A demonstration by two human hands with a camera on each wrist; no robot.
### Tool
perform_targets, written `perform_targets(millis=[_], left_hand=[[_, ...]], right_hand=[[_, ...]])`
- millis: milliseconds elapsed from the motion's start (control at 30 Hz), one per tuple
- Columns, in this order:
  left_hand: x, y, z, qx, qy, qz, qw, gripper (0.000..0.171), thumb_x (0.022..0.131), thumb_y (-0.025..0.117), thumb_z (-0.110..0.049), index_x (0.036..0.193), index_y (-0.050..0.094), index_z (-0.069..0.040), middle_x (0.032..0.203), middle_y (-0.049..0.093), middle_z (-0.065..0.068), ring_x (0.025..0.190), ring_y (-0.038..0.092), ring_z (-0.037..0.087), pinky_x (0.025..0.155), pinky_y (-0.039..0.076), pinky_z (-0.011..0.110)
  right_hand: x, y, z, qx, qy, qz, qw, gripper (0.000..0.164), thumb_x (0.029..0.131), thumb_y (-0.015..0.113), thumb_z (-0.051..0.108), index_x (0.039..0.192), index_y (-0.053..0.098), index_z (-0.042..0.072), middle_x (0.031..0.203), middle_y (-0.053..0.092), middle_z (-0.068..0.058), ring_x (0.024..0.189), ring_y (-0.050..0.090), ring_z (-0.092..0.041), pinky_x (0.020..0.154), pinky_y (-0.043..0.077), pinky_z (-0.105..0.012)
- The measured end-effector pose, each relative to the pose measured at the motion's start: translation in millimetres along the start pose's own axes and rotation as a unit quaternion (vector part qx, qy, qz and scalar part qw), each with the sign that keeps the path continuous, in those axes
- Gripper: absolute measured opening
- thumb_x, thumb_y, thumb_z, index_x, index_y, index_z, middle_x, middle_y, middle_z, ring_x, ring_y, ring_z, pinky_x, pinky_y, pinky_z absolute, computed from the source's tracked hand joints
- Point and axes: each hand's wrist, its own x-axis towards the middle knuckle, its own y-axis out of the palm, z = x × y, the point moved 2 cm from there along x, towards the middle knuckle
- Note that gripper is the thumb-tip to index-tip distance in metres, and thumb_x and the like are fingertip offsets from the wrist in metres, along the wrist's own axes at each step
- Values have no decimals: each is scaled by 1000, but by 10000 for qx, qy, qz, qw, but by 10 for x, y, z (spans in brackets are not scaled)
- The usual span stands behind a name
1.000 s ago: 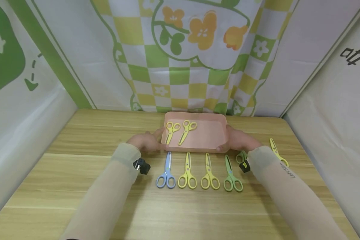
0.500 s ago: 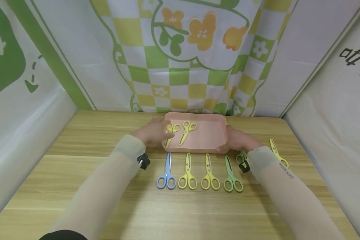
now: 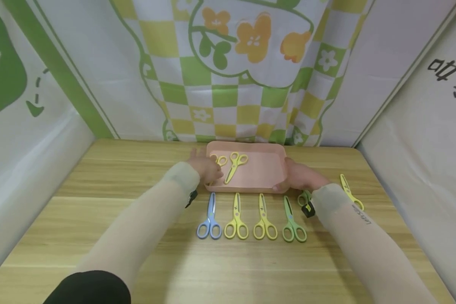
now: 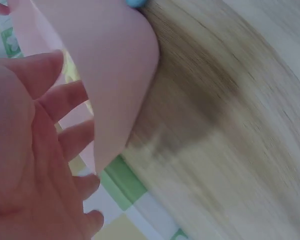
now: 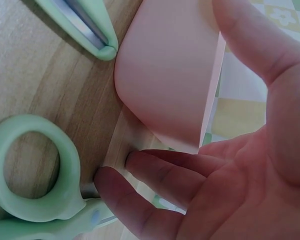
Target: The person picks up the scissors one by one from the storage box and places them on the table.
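A pink tray [image 3: 262, 169] stands at the back of the table, holding two yellow scissors. My left hand [image 3: 204, 166] reaches over the tray's left rim, its fingers fairly straight. It covers part of the left yellow scissors [image 3: 222, 160], with the handle loops still showing. In the left wrist view some fingertips disappear behind the pink wall. Beside that hand, the other yellow scissors [image 3: 233, 166] lie uncovered inside. At the tray's right end my right hand [image 3: 300, 175] grips the corner, thumb at the front rim and fingers along the side.
In front of the tray lies a row of blue scissors [image 3: 210, 217], two yellow scissors [image 3: 235, 217] and green scissors [image 3: 291, 219]. More green scissors [image 3: 304, 197] are partly under the right wrist. Yellow scissors [image 3: 351, 192] lie far right. A patterned curtain [image 3: 235, 101] hangs behind.
My left hand has moved right, from the tray's left edge to over the left yellow scissors. The right hand keeps its place at the tray's right end.
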Motion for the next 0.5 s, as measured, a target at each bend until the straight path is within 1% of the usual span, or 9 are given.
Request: perform_targets(millis=[100, 167, 233, 267, 300, 333, 367, 433, 500], left_hand=[[33, -19, -24, -293, 174, -50, 9994, 36, 107, 41, -37, 93, 66, -16, 133, 61, 12, 143, 28, 39, 112, -9, 61], [54, -38, -32, -368, 207, -243, 9988, 29, 105, 45, -35, 101, 66, -15, 111, 70, 7, 142, 29, 38, 112, -10, 61], [76, -48, -38, -300, 129, -493, 9982, 29, 103, 49, -34, 116, 67, -15, 105, 71, 4, 144, 27, 37, 111, -12, 61], [86, -52, -42, -266, 51, -584, 9979, 29, 102, 50, -34, 119, 66, -17, 111, 71, 3, 147, 18, 39, 110, -14, 61], [99, -53, -42, -196, -23, -650, 9977, 28, 102, 50, -34, 116, 69, -19, 121, 68, 0, 148, 8, 41, 109, -16, 62], [97, -55, -50, -93, -81, -657, 9978, 27, 102, 49, -33, 114, 69, -20, 118, 70, -1, 148, 1, 42, 109, -15, 63], [97, -61, -62, -18, -109, -654, 9978, 26, 103, 49, -33, 112, 70, -21, 118, 70, -1, 148, 4, 42, 110, -14, 64], [104, -68, -92, 55, 31, -463, 9989, 24, 104, 48, -25, 109, 70, -17, 115, 70, 1, 143, 27, 39, 116, 5, 58], [138, -63, -123, -125, 196, -208, 9995, 23, 103, 48, -16, 111, 69, -12, 106, 70, 3, 128, 49, 34, 111, 29, 50]], right_hand=[[-10, -2, 6, -18, 39, -11, 10000, 109, 68, 93, 15, 149, 24, -8, 144, 40, -27, 127, 42, -39, 111, 26, -51], [-5, -7, -4, -78, 98, -26, 9999, 109, 68, 94, 17, 149, 25, -7, 145, 40, -26, 126, 43, -38, 111, 27, -51], [-6, -10, -2, -84, 108, -14, 9999, 109, 68, 94, 18, 149, 25, -6, 145, 40, -26, 127, 43, -38, 111, 27, -51], [-6, -11, -4, -67, 108, -5, 9999, 109, 68, 94, 18, 149, 25, -7, 145, 40, -26, 127, 42, -38, 111, 27, -51], [-5, -11, -6, -53, 96, 1, 9999, 110, 68, 94, 18, 149, 25, -6, 145, 40, -26, 128, 42, -38, 111, 26, -51], [-2, -11, -10, -24, 76, 10, 10000, 110, 68, 94, 18, 150, 24, -6, 146, 39, -26, 128, 41, -38, 112, 26, -51], [-3, -11, -9, 18, 32, 19, 10000, 111, 68, 94, 17, 150, 24, -7, 146, 38, -26, 129, 41, -39, 112, 25, -51], [0, -12, -13, 33, 17, 13, 10000, 113, 68, 94, 18, 151, 22, -7, 148, 37, -27, 130, 40, -39, 112, 25, -51], [-2, -13, -15, -27, 21, -13, 10000, 114, 67, 94, 18, 151, 21, -6, 148, 36, -27, 130, 40, -39, 112, 25, -52]])
